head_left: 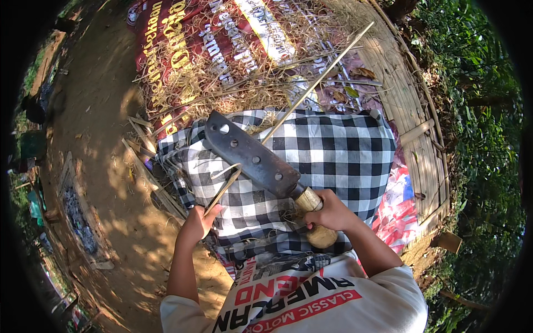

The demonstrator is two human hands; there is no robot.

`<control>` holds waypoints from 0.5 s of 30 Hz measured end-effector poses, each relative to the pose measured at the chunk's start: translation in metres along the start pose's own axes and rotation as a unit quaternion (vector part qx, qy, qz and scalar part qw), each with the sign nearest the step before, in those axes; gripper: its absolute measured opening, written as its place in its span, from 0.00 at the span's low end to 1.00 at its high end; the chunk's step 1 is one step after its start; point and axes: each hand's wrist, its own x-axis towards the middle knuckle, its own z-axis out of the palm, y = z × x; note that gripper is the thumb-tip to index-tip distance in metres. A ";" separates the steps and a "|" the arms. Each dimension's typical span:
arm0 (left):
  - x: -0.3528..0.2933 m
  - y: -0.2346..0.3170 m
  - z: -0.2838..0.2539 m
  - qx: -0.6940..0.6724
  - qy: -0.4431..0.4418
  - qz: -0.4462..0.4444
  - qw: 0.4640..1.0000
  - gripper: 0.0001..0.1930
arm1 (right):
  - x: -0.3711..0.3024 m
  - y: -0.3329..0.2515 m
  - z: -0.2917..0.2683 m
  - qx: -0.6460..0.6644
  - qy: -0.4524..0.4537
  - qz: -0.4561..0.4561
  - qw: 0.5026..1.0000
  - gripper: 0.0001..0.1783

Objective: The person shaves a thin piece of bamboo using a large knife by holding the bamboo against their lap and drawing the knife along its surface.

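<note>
My left hand (197,223) is closed around the near end of a thin bamboo strip (224,191). A strip in line with it comes out beyond the blade and reaches far to the upper right; the blade hides the stretch between. Near the blade a pale curl of shaving (226,168) stands off the strip. My right hand (331,212) grips the wooden handle of a big dark knife (244,149), whose broad blade has several round holes. The blade slants to the upper left across the strip. Beneath both lies a black-and-white checkered cloth (344,147), spread over my lap.
Ahead, a dark red printed sheet (194,66) is strewn with curly shavings (250,77). It lies on a slatted bamboo platform (413,102), with green plants (472,72) along its right. Bare earth (105,111) stretches to the left, where a wooden trough-like piece (80,216) lies.
</note>
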 end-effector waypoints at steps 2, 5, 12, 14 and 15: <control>0.005 0.004 -0.001 0.029 -0.001 -0.021 0.999 0.32 | 0.000 -0.004 -0.014 0.054 0.049 -0.008 0.997 0.14; 0.002 0.013 -0.002 0.030 -0.011 -0.012 0.999 0.32 | 0.003 0.007 -0.005 0.090 0.082 0.007 0.992 0.13; 0.007 -0.012 0.006 0.005 0.018 0.031 0.999 0.33 | -0.005 -0.001 0.002 -0.023 -0.006 -0.005 1.000 0.12; 0.004 0.005 0.002 0.009 0.003 -0.011 1.000 0.33 | -0.002 0.002 -0.015 0.002 0.048 -0.012 0.999 0.13; 0.003 0.002 0.004 -0.002 0.000 -0.010 1.000 0.32 | -0.003 0.004 -0.014 0.043 0.070 -0.009 0.997 0.14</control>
